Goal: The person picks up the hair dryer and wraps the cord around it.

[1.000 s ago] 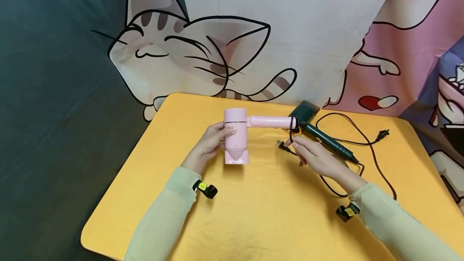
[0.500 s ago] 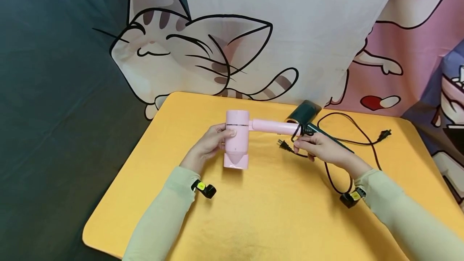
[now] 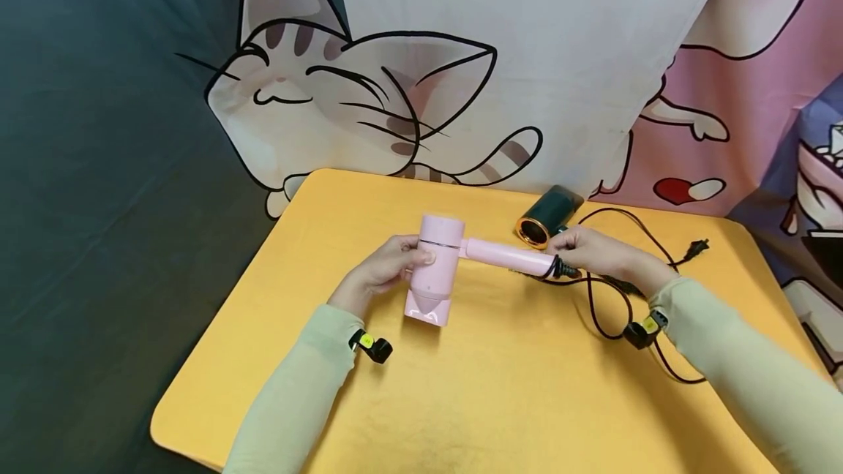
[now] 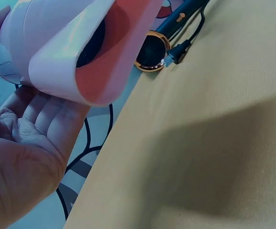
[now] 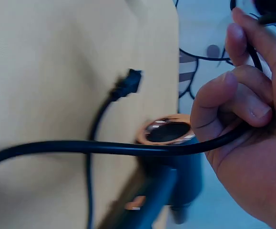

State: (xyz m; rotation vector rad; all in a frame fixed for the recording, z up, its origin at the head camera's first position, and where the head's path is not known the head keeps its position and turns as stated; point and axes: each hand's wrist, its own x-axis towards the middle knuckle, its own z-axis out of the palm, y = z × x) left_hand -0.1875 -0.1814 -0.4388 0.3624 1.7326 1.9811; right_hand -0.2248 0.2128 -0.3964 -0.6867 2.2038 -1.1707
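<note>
A pink hair dryer (image 3: 436,269) is held up over the table, its nozzle toward me and its handle pointing right. My left hand (image 3: 388,267) grips the barrel, with the thumb on the near side and the other fingers partly hidden behind it. At the handle's end, my right hand (image 3: 593,251) holds the black power cord (image 5: 104,148), which passes through its curled fingers in the right wrist view. Behind that hand lies a dark green hair dryer (image 3: 552,214) with a gold-rimmed opening; my hand covers most of its handle in the head view.
The yellow table (image 3: 316,401) ends at a fabric backdrop (image 3: 560,79) printed with cartoon animals. Black cord loops lie around my right wrist. One plug (image 3: 696,248) rests near the table's right side; another plug (image 4: 178,51) is beside the green dryer in the left wrist view.
My right hand has moved right and slightly up with the cord. The pink dryer has come slightly nearer me, and its handle now tilts down to the right.
</note>
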